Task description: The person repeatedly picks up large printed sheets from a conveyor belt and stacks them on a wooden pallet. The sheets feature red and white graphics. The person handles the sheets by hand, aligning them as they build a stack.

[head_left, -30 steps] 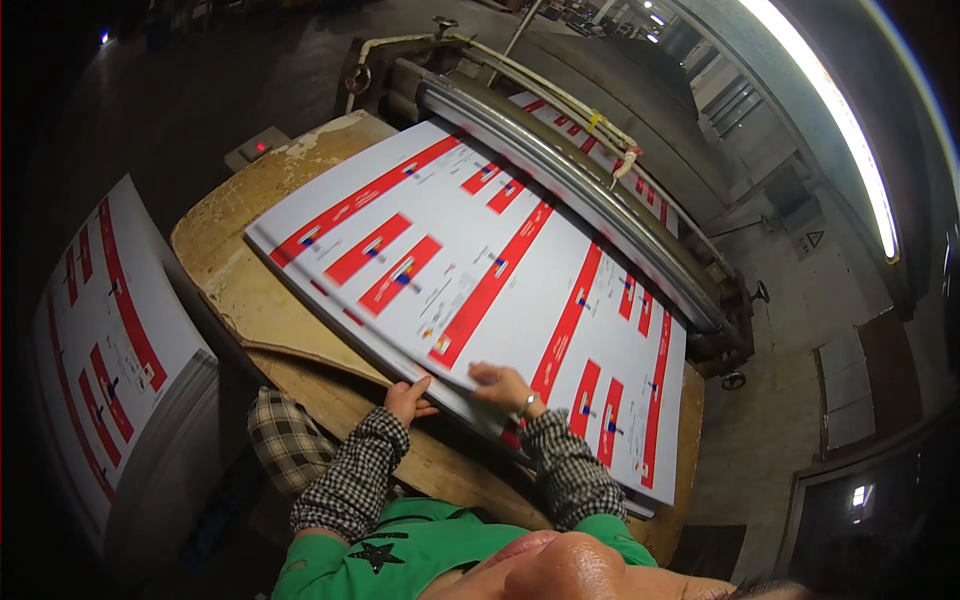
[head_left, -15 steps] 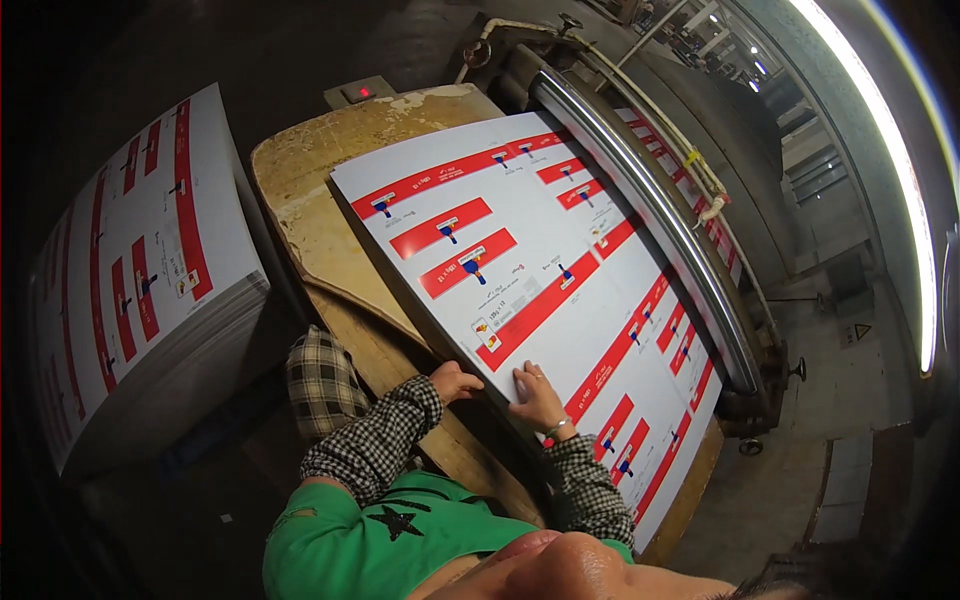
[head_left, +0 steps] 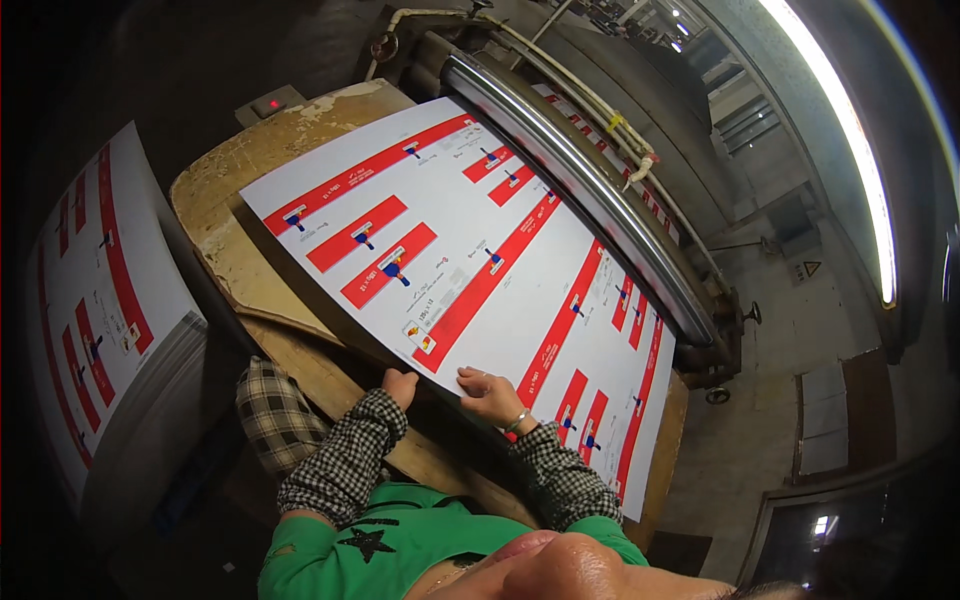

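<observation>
A large white printed sheet with red bands and small blue pictures lies on a worn wooden table. Its far side reaches a shiny metal roller. My left hand is closed at the near edge of the sheet, its fingertips partly hidden. Just to its right, my right hand grips the same edge, with the thumb side toward my left hand. A bracelet sits on the right wrist. Black-and-white checked sleeves cover both forearms.
At the left stands a tall stack of similar printed sheets. The wooden table shows beside the sheet. Behind the roller, more red-and-white sheets pass under a pale pipe. A small box with a red light stands beyond the table.
The view has shifted, so everything sits further left. Near the roller, the red bands that looked broken by a sheet edge now run on unbroken. Both hands stay at the near edge.
</observation>
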A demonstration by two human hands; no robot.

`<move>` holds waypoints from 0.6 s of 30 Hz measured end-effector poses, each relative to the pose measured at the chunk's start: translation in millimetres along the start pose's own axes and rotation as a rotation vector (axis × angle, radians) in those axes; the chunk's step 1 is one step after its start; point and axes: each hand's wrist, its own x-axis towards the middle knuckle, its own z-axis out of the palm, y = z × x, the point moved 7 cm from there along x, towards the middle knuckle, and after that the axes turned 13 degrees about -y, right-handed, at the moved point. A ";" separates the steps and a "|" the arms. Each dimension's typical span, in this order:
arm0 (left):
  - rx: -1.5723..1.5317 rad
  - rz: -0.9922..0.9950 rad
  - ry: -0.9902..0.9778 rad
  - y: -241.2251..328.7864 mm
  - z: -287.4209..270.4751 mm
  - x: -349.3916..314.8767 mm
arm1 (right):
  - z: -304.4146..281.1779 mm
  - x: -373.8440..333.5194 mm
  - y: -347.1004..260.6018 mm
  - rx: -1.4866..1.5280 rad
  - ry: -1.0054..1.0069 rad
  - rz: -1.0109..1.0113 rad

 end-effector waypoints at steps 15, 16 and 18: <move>-0.350 0.083 -0.312 32.6 25.3 -25.8 | 32.2 15.5 10.2 -0.511 -0.031 0.234; -0.342 0.091 -0.370 33.3 26.0 -26.5 | 29.3 11.8 10.5 -0.487 -0.026 0.238; -0.304 0.025 -0.432 27.7 24.8 -26.3 | 13.5 7.1 10.9 -0.413 0.014 0.192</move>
